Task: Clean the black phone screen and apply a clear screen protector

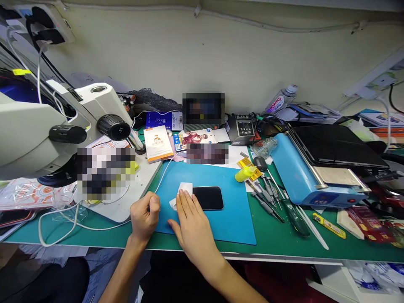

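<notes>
A smartphone point(212, 198) with a dark screen lies face up, crosswise, on the blue mat point(236, 223). My right hand point(192, 221) is laid flat over its left end, fingers stretched and thumb apart. Under those fingertips a white wipe point(187, 186) is pressed down, partly hidden by the hand. To the left, my left hand point(144, 215) makes a fist with the thumb on top, at the mat's left edge. Whatever may be inside that fist is hidden. A white cable point(166, 170) runs down behind it.
At left a microscope point(101, 109) reaches over its pale base point(121, 210). Right of the mat lie a yellow bottle point(245, 173), several screwdrivers point(268, 202) and a green-handled tool point(295, 216). Beyond them stands a blue machine point(290, 172). Boxes point(158, 143) line the back.
</notes>
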A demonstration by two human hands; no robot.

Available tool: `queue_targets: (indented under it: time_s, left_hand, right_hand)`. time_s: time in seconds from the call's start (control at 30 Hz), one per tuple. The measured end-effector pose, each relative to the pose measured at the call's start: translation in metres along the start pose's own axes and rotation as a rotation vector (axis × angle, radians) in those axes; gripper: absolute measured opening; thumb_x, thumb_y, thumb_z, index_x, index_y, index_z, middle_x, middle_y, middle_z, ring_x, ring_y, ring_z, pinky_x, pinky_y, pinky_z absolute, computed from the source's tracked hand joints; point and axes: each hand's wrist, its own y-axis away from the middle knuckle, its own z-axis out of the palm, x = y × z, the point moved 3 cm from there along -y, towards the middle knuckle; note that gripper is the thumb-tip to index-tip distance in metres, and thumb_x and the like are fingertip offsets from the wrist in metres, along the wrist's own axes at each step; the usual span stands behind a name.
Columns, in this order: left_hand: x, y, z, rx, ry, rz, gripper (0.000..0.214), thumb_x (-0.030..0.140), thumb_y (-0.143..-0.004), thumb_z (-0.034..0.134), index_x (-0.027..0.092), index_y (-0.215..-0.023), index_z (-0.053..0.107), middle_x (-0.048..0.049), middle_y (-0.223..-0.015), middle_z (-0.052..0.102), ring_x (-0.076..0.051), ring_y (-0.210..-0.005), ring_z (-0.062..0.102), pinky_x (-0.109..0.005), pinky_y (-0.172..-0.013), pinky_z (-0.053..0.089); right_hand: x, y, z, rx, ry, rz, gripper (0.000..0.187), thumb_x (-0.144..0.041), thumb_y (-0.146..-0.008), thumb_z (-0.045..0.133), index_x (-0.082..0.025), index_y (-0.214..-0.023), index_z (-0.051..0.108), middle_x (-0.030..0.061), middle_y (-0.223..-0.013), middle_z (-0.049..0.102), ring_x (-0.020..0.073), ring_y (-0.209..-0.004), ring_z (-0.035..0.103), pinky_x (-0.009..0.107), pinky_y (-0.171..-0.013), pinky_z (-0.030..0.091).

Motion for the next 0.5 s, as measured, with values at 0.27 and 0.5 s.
queue_targets:
  time_s: [0.27, 0.5]
  left_hand:
    - [0.001, 0.0, 0.001, -0.018, -0.011, 0.026, 0.038, 0.025, -0.105, 0.042, 0.024, -0.067, 0.045, 0.004, -0.057, 0.049, -0.013, -0.05, 0.049, -0.027, -0.056, 0.039]
    - [0.004, -0.003, 0.002, -0.028, -0.046, 0.042, 0.036, 0.024, -0.104, 0.043, 0.023, -0.068, 0.049, 0.0036, -0.058, 0.051, -0.012, -0.05, 0.049, -0.026, -0.055, 0.038]
  right_hand:
    - [-0.004, 0.008, -0.001, 0.024, -0.002, 0.026, 0.065, -0.043, -0.106, 0.056, -0.004, -0.157, 0.047, 0.0192, -0.165, 0.044, 0.0318, -0.155, 0.041, 0.049, -0.126, 0.042]
    - [0.002, 0.025, -0.011, 0.015, 0.013, 0.023, 0.062, -0.04, -0.107, 0.053, -0.007, -0.158, 0.046, 0.016, -0.166, 0.043, 0.03, -0.154, 0.042, 0.048, -0.127, 0.041]
